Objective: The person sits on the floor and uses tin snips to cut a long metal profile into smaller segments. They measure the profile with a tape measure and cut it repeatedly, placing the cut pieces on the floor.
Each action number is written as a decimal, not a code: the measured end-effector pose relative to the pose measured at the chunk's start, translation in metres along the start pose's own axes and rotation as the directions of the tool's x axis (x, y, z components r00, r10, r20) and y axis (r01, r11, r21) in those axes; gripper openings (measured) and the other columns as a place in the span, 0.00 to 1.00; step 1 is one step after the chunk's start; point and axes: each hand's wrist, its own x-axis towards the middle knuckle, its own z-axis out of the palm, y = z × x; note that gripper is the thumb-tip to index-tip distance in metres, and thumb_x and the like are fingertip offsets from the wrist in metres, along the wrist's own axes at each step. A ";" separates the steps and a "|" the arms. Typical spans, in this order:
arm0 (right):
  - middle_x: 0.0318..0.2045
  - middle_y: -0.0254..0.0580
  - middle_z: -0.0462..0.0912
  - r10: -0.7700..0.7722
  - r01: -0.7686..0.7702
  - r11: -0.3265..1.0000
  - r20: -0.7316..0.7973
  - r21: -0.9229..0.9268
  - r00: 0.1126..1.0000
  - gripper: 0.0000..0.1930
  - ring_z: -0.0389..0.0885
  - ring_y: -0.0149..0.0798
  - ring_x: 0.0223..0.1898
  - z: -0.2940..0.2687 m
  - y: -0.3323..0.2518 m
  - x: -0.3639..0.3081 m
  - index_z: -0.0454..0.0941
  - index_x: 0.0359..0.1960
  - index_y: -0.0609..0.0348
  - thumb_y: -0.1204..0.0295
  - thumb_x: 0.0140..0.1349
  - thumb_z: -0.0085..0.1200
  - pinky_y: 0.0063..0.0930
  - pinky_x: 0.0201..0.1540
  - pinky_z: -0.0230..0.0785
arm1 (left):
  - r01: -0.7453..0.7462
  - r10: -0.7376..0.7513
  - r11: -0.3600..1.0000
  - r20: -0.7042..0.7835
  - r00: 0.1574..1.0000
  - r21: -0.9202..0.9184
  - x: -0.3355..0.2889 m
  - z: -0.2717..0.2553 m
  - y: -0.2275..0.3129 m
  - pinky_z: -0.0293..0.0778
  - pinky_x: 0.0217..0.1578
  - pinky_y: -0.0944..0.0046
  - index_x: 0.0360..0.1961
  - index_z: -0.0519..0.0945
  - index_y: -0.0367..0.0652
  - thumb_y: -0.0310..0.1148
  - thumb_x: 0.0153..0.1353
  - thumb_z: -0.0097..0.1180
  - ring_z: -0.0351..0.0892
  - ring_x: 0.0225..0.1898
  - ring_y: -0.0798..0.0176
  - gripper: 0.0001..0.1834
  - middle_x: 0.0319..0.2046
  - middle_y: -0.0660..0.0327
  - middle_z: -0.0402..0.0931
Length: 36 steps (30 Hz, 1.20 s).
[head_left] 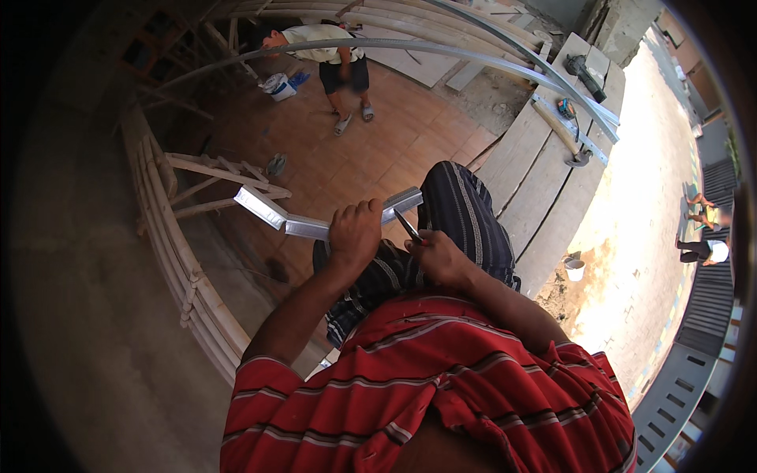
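Note:
My left hand (355, 235) is closed around the middle of a shiny metal channel (306, 228) held over my lap. The channel is bent into angled sections; one end (260, 206) slants up to the left, the other (402, 202) to the right. In my right hand (443, 258) are dark-jawed snips (408, 226) with a bit of red at the handle. Their jaws point up at the channel's right section, close to its lower edge. Whether the blades touch the metal I cannot tell. My fingers hide most of the handles.
At my right, a plank platform (524, 185) bears a hammer (561, 134), a tape measure (565, 108) and a dark power tool (585, 77). Long metal strips (473, 57) arch across the far side. A person (339, 63) bends forward on the tiled floor; wooden poles (181, 260) stand left.

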 end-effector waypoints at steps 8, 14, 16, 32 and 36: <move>0.32 0.40 0.85 -0.228 0.234 0.956 -0.053 0.178 0.972 0.24 0.84 0.33 0.36 -0.028 0.001 -0.015 0.79 0.58 0.67 0.62 0.68 0.69 0.31 0.42 0.76 | 0.130 0.027 0.899 0.350 0.936 -0.418 -0.007 0.005 -0.042 0.82 0.47 0.49 0.45 0.80 0.36 0.40 0.59 0.73 0.88 0.46 0.39 0.22 0.37 0.46 0.86; 0.40 0.42 0.88 -0.367 0.462 0.833 -0.322 0.304 0.873 0.38 0.84 0.32 0.43 -0.044 0.009 0.004 0.72 0.66 0.70 0.61 0.61 0.77 0.30 0.47 0.77 | 0.464 0.226 0.499 0.626 0.746 -0.732 0.000 -0.061 -0.026 0.80 0.45 0.51 0.50 0.81 0.37 0.54 0.55 0.78 0.88 0.42 0.46 0.34 0.39 0.47 0.86; 0.39 0.41 0.88 -0.422 0.467 0.799 -0.199 0.380 0.884 0.35 0.85 0.32 0.42 -0.039 0.005 0.005 0.74 0.64 0.69 0.63 0.61 0.77 0.30 0.48 0.77 | 0.428 0.278 0.507 0.612 0.741 -0.749 -0.009 -0.060 -0.020 0.80 0.45 0.50 0.50 0.81 0.38 0.55 0.56 0.76 0.88 0.42 0.46 0.33 0.39 0.48 0.86; 0.34 0.29 0.85 -0.465 0.434 0.878 0.142 0.203 0.874 0.20 0.80 0.23 0.36 -0.042 -0.019 -0.055 0.81 0.50 0.60 0.76 0.59 0.76 0.23 0.41 0.75 | 0.123 0.159 0.718 0.334 0.929 -0.685 -0.058 -0.086 0.023 0.81 0.35 0.42 0.35 0.81 0.44 0.49 0.60 0.65 0.88 0.35 0.40 0.18 0.30 0.49 0.85; 0.36 0.31 0.85 -0.456 0.444 0.890 0.245 0.102 0.856 0.16 0.81 0.24 0.39 -0.045 -0.019 -0.056 0.82 0.48 0.60 0.72 0.61 0.74 0.24 0.44 0.75 | 0.094 0.196 0.727 0.337 0.921 -0.680 -0.065 -0.090 0.023 0.81 0.35 0.43 0.35 0.81 0.44 0.51 0.60 0.65 0.88 0.35 0.41 0.19 0.30 0.50 0.85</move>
